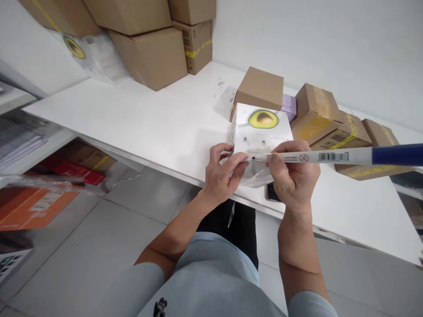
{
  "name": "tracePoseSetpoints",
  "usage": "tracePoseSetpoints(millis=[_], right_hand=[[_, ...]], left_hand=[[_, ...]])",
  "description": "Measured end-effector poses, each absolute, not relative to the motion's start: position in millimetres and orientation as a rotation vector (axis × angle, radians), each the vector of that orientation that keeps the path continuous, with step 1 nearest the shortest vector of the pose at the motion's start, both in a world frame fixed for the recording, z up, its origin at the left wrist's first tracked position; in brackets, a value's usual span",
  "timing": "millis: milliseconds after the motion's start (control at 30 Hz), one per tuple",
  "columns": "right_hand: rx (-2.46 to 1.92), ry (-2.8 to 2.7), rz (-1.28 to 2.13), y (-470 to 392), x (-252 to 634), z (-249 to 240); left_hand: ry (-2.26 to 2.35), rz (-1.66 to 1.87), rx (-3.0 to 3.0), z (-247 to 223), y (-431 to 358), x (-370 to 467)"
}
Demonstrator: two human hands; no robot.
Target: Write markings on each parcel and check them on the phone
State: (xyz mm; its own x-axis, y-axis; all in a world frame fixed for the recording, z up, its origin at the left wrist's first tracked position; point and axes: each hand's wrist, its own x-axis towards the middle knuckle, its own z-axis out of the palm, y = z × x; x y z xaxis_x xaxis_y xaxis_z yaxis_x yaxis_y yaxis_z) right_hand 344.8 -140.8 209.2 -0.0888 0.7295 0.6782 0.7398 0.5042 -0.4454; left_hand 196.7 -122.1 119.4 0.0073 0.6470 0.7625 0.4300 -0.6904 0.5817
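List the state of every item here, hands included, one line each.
Marker: uncapped, gripped.
Right hand: closed around the marker.
Left hand: fingers bent, at the avocado-print box.
Avocado-print box: top panel closed.
Phone: partly hidden, visible screen dark.
Yellow-taped carton: taped shut.

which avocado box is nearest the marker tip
The avocado box at the left hand; the other avocado box stands farther left, beneath a brown carton.

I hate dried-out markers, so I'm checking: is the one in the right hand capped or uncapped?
Uncapped: the marker in the right hand shows its bare, dark tip.
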Motion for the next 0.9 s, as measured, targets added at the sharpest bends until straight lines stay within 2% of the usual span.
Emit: tracePoseSetpoints(millis=[467,767,900], right_hand=[[-1.239,-1.832,0.018,-141.5,346.9,207.7],[-1.044,-1.154,-0.153,-139.7,358.4,192.8],[-1.371,-1.153,-0.166,-154.9,404.8,162.1]], left_hand=[[1.149,1.778,2.098,118.9,-121.3,197.9],[1.206,1.756,2.103,114.4,-113.7,196.0],[1.175,1.759,2.079,112.6,-107.0,194.4]])
